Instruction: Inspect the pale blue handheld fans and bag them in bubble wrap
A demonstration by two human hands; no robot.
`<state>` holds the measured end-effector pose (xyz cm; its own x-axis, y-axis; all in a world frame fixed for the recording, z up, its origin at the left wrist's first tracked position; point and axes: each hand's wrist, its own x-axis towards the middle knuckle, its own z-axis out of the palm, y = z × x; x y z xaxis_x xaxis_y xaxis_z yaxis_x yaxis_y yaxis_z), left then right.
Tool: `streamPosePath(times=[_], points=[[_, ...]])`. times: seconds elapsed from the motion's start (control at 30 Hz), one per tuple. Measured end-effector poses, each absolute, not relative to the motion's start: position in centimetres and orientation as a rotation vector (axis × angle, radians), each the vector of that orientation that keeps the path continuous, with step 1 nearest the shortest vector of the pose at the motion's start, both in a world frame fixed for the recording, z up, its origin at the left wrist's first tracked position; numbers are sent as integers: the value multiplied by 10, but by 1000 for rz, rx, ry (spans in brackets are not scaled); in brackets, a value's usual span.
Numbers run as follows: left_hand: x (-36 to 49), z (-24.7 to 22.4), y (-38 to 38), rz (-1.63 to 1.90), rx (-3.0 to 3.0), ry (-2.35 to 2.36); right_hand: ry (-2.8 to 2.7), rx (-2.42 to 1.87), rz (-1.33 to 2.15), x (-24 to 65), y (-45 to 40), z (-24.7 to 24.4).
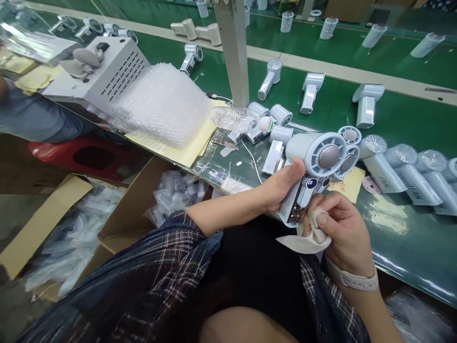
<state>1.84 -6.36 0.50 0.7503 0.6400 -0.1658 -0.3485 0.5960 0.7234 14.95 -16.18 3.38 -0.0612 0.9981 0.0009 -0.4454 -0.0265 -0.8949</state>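
A pale blue handheld fan (316, 153) is gripped in my left hand (283, 186), its round head up and a small lit display on its body. The lower handle shows a dark panel that looks like a circuit board. My right hand (344, 226) pinches a whitish cloth (310, 236) close beside the fan's handle; some of those fingers are hidden behind the cloth. Just behind the held fan, more fans (350, 135) stand partly covered by it. To the right, several fans (383, 164) lean in a row on the green bench.
A stack of bubble wrap bags (166, 102) lies on yellow paper left of the post (233, 57). A clear plastic bottle (239, 119) lies near it. Cardboard boxes (121, 224) with plastic-wrapped parts stand below the bench. More fans (310, 93) sit on the green belt. Another person's leg (43, 114) shows at left.
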Motion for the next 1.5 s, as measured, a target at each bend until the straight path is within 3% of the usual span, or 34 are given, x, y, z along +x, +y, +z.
streamPosePath(times=[0.2, 0.73, 1.17, 1.37, 1.5], points=[[21, 11, -68, 753, 804, 458, -780, -1124, 1284, 134, -164, 44], [16, 10, -77, 925, 1021, 471, -735, -1062, 1387, 133, -164, 45], [15, 10, -76, 875, 987, 524, -779, -1108, 1343, 132, -164, 44], [15, 6, -64, 721, 759, 369, -1069, -898, 1689, 156, -179, 40], [14, 9, -57, 699, 726, 335, -1052, -846, 1484, 180, -188, 47]])
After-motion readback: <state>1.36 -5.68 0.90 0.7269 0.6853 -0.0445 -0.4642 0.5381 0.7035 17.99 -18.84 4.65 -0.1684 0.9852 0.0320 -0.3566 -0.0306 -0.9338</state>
